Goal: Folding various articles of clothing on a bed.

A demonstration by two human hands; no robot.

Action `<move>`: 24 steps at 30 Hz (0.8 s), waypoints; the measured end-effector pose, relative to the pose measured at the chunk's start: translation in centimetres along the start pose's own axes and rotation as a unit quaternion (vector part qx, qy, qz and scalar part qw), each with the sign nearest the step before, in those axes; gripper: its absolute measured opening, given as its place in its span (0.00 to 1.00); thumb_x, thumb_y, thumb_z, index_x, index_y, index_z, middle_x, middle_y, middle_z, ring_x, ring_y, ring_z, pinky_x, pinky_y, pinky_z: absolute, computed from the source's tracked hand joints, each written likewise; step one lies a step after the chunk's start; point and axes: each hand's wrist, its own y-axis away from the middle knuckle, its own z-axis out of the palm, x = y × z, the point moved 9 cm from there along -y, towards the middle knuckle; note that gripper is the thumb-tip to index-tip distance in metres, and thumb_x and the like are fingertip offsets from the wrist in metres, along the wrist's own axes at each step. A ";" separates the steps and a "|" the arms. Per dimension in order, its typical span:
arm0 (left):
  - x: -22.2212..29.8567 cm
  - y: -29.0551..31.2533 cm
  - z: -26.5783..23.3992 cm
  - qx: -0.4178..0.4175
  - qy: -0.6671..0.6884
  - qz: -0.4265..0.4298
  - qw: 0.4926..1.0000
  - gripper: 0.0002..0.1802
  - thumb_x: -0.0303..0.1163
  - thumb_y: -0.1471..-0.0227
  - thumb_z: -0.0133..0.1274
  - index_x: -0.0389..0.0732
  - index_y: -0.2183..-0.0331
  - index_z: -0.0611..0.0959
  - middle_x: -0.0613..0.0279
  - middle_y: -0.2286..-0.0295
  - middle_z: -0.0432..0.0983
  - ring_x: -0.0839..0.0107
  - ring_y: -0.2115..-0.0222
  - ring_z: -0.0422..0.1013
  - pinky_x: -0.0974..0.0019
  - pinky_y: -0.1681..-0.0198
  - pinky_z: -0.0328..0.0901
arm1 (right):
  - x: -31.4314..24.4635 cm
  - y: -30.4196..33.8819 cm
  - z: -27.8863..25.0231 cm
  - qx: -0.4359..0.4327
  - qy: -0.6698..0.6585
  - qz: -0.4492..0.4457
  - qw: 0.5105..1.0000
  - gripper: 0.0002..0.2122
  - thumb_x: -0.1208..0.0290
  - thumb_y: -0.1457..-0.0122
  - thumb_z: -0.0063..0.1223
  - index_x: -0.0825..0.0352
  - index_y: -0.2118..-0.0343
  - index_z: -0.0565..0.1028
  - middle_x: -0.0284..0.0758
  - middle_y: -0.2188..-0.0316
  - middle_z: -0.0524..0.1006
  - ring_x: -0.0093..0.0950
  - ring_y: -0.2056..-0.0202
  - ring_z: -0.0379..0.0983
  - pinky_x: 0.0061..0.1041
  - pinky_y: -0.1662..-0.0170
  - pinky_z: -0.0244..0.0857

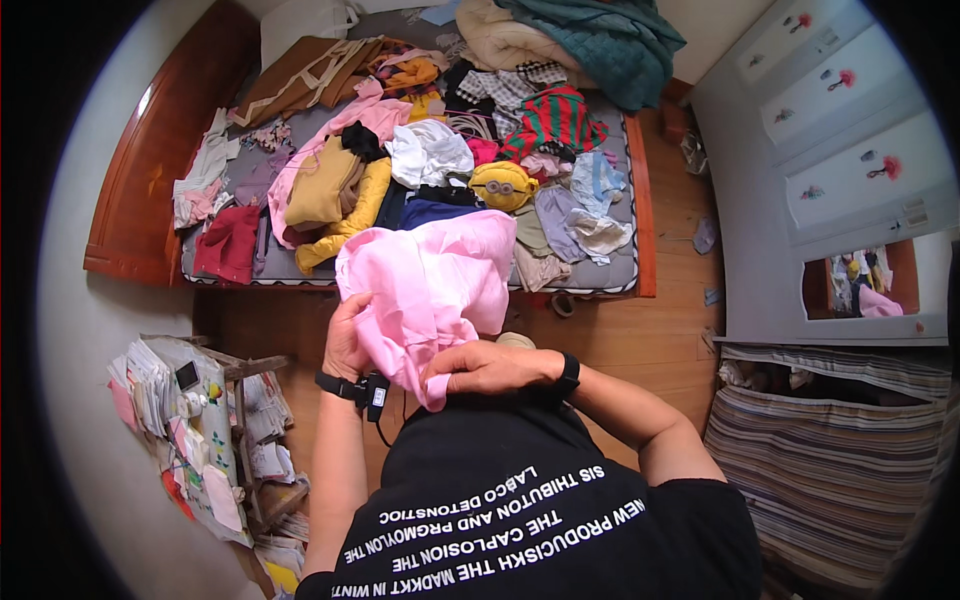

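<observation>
A light pink garment, maybe a shirt, hangs bunched in front of my body, its upper part near the bed's front edge. My left hand is closed on its left side, fingers partly hidden behind the fabric. At the lower end my right hand grips a narrow strip of the same cloth between thumb and fingers. Folds hide the garment's full shape. Just beyond it lie a dark blue folded cloth, a yellow padded jacket and a yellow round plush with goggle eyes.
Piles of clothes cover the grey bed, including a red-and-green striped piece and a teal quilt. Left of me stands a small rack heaped with papers. At right are a white cabinet and a striped cloth cover.
</observation>
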 end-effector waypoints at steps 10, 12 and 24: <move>5.0 5.0 1.1 0.145 -0.224 0.211 0.940 0.24 0.21 0.45 0.49 0.31 0.45 0.72 0.55 0.52 0.75 0.65 0.52 0.72 0.60 0.44 0.65 | 3.9 3.4 -10.2 0.104 0.174 0.044 0.978 0.16 0.63 0.42 0.57 0.68 0.54 0.76 0.38 0.60 0.79 0.29 0.59 0.76 0.28 0.52 0.68; 4.4 5.3 2.0 0.140 -0.208 0.212 0.945 0.22 0.21 0.44 0.48 0.32 0.47 0.74 0.58 0.55 0.76 0.68 0.55 0.73 0.63 0.47 0.67 | 3.7 3.4 -11.6 0.110 0.126 0.034 0.985 0.14 0.67 0.41 0.56 0.69 0.55 0.76 0.35 0.61 0.78 0.25 0.59 0.74 0.25 0.52 0.67; 3.3 6.2 13.4 0.008 -0.450 0.046 0.892 0.17 0.28 0.48 0.52 0.34 0.56 0.82 0.70 0.65 0.79 0.84 0.68 0.71 0.75 0.63 0.67 | -11.4 -4.8 -12.0 0.056 0.201 -0.236 0.949 0.34 0.69 0.56 0.51 0.68 0.39 0.65 0.44 0.44 0.70 0.38 0.43 0.66 0.33 0.37 0.56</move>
